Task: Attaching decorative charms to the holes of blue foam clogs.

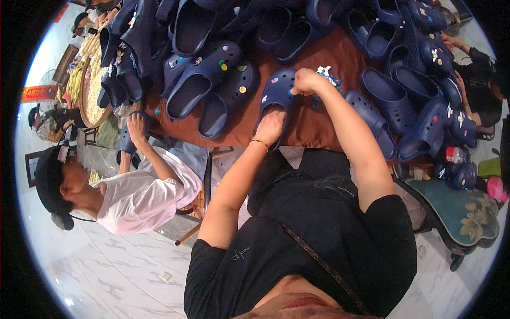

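A navy foam clog (280, 84) with small charms on its upper stands at the table's near edge, its opening toward me. My left hand (271, 126) reaches into that opening and holds the clog from inside; its fingers are hidden. At the right side of the upper, my right hand (309, 82) is closed in a pinch, with a small blue shoe charm (291, 92) at its fingertips. Just beyond that hand lies a pile of loose white, blue and green charms (329, 75). Decorated clogs (194, 80) lie to the left, and plain clogs (385, 93) to the right.
A brown cloth (340, 50) covers the table, with many navy clogs heaped along its far side. A co-worker in a white shirt (143, 194) handles another clog (127, 135) at my left. A padded bench (451, 212) stands to my right. Other people sit farther off.
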A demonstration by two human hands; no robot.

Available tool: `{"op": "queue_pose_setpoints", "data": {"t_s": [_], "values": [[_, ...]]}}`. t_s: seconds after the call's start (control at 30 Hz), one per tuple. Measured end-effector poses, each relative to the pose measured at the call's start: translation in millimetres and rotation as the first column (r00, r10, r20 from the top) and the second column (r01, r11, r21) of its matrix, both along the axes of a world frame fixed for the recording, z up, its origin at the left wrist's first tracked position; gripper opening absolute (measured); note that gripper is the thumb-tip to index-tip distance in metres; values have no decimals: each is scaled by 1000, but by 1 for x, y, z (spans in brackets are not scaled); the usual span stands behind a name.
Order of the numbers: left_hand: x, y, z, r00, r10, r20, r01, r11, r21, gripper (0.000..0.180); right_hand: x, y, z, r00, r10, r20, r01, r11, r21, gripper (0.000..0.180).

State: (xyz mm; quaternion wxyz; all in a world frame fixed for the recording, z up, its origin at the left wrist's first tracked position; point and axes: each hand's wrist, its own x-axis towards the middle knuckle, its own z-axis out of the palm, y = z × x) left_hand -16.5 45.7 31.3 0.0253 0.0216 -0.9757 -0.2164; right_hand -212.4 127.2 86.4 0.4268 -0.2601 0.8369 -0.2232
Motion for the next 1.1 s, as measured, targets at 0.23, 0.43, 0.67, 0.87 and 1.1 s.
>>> {"op": "queue_pose_setpoints", "data": {"t_s": [0.23,0.43,0.67,0.87,1.1], "values": [[3,-2,-3,1000,-15,2,15,1000,-25,14,6,-14,-3,939,129,-317,-63,975,211,33],[4,-2,-5,998,17,-54,-16,1000,21,15,-30,50,-16,786,-431,-444,427,897,-114,28],[3,-2,-4,1000,16,-7,-16,1000,-2,15,-61,88,-59,833,-291,-470,244,957,-159,22],[2,-2,-6,1000,17,-10,-17,1000,-3,17,-62,85,-60,814,-273,-512,246,962,-120,18],[2,-2,-5,1000,13,1,-13,1000,-2,15,-68,105,-52,825,-404,-395,310,908,-282,15]]}}
